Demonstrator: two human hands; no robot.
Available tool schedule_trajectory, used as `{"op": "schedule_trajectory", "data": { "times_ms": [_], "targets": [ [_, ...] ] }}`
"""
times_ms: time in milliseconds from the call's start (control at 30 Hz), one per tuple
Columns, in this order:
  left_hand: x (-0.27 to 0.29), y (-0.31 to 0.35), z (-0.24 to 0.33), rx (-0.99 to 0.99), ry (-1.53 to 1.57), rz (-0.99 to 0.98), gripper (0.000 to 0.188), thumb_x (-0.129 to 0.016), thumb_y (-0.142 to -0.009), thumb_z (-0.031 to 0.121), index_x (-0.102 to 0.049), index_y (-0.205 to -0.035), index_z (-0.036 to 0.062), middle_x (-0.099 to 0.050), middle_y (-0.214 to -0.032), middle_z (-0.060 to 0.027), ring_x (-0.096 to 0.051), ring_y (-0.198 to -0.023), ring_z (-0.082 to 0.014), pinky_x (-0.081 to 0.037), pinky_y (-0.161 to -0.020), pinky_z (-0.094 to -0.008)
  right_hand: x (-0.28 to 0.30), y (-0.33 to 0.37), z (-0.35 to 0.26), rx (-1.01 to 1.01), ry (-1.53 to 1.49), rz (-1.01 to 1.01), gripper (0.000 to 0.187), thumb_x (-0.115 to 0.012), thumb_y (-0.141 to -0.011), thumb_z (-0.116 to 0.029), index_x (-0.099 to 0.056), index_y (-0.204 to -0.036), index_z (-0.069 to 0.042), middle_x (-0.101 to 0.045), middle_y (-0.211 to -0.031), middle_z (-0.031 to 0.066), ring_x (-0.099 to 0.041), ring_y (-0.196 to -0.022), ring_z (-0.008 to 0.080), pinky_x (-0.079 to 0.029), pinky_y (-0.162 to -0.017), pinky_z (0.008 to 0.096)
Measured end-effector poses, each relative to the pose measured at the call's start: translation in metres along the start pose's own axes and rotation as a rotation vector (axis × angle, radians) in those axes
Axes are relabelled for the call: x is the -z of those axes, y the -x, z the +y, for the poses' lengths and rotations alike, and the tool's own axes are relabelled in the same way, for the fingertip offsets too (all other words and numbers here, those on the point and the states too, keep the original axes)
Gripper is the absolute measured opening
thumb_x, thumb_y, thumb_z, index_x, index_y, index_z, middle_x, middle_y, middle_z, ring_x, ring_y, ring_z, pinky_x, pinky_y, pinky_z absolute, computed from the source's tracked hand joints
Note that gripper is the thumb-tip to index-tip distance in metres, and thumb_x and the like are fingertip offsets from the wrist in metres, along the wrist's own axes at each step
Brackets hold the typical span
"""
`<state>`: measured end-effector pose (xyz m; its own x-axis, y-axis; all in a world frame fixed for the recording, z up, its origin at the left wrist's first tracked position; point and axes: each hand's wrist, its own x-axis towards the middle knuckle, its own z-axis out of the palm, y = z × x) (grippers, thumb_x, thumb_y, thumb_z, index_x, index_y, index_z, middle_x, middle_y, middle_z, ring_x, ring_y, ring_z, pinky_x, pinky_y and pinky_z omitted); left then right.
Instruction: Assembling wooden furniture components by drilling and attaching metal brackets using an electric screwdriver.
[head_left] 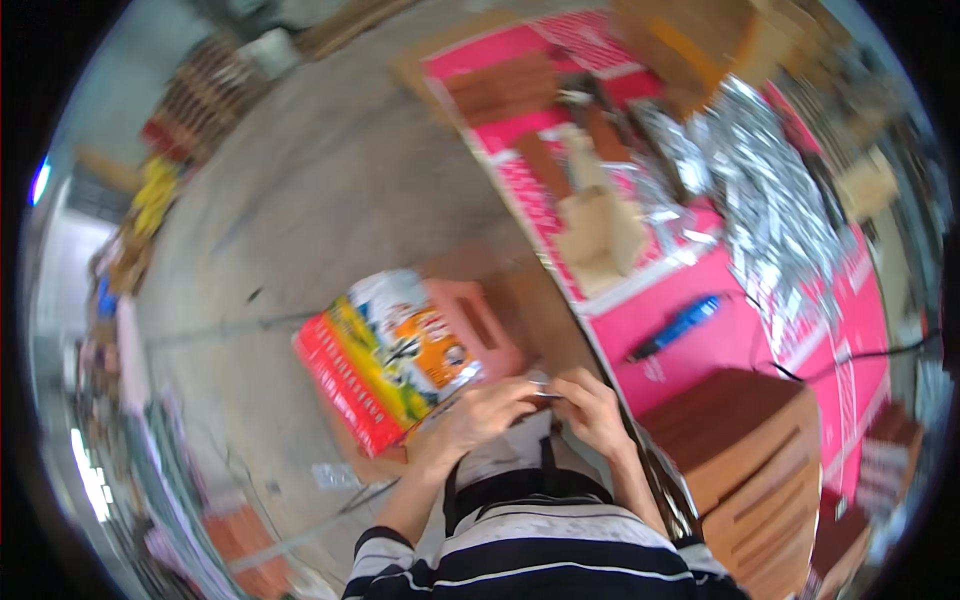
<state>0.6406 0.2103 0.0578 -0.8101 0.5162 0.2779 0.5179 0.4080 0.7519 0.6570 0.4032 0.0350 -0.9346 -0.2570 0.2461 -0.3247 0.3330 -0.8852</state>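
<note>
Since the shiny piece [544, 389] is small, our left hand [487, 410] and right hand [592, 408] pinch it, presumably for control.

Single fisheye on head; faces down; torso [550, 562] near; floor [330, 170] farther

The shiny piece [544, 389] between left grip [490, 411] and right grip [594, 409] is too small and blurred to identify.

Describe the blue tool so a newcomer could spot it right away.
Find the big pink-covered table on the person's right. On its pink stretch, between the heap of silver strips and the brown wood-look stack, lies a slim blue tool with a dark tip. It's the only bright blue thing there.
</note>
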Motion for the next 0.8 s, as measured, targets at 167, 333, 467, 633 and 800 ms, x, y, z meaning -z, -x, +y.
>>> {"op": "schedule_trajectory", "data": {
  "times_ms": [167,333,467,633,800],
  "targets": [
    [0.022,-0.070,-0.008,-0.024,0.081,-0.031,0.030,-0.071,-0.067,0.004,-0.059,-0.094,0.0044,-0.064,-0.088,-0.0110,-0.065,-0.075,-0.0245,-0.053,-0.064,-0.0304,0.053,-0.047,0.004,-0.093,-0.064,0.002,0.029,-0.062,-0.076,-0.011,-0.058,-0.104,-0.007,-0.056,-0.101,0.0110,-0.054,-0.097,0.0266,-0.045,-0.080,0.0337],
    [0.032,-0.096,0.006,-0.029,0.050,-0.090,0.031,-0.073,-0.066,0.004,-0.059,-0.094,0.0054,-0.064,-0.088,-0.0121,-0.065,-0.074,-0.0255,-0.054,-0.063,-0.0313,0.073,-0.030,0.074,-0.840,-0.335,1.018,0.037,-0.053,-0.086,-0.017,-0.047,-0.119,-0.001,-0.048,-0.116,0.0128,-0.050,-0.096,0.0213,-0.041,-0.085,0.0341],
    [0.027,-0.123,0.023,-0.006,0.095,-0.212,0.030,-0.072,-0.067,0.005,-0.060,-0.094,0.0037,-0.064,-0.088,-0.0123,-0.065,-0.075,-0.0254,-0.054,-0.067,-0.0314,0.056,0.027,0.157,-1.199,0.041,1.228,0.039,-0.054,-0.085,-0.014,-0.045,-0.119,0.004,-0.047,-0.112,0.0186,-0.051,-0.096,0.0268,-0.042,-0.084,0.0359],
    [0.063,-0.131,0.041,0.115,-0.105,-0.143,0.027,-0.074,-0.062,0.001,-0.063,-0.086,0.0025,-0.066,-0.085,-0.0148,-0.066,-0.072,-0.0238,-0.053,-0.062,-0.0304,0.041,0.050,0.174,-1.275,0.293,1.133,0.039,-0.054,-0.084,-0.011,-0.044,-0.117,0.005,-0.047,-0.110,0.0213,-0.051,-0.097,0.0300,-0.043,-0.084,0.0367],
    [0.164,-0.143,0.065,0.157,-0.258,0.249,0.028,-0.076,-0.059,0.000,-0.061,-0.082,0.0033,-0.066,-0.086,-0.0166,-0.065,-0.073,-0.0263,-0.053,-0.063,-0.0303,0.043,0.042,0.160,-1.349,0.086,1.170,0.036,-0.055,-0.083,-0.009,-0.047,-0.115,0.003,-0.048,-0.112,0.0204,-0.050,-0.101,0.0302,-0.042,-0.086,0.0357]
  ]
}}
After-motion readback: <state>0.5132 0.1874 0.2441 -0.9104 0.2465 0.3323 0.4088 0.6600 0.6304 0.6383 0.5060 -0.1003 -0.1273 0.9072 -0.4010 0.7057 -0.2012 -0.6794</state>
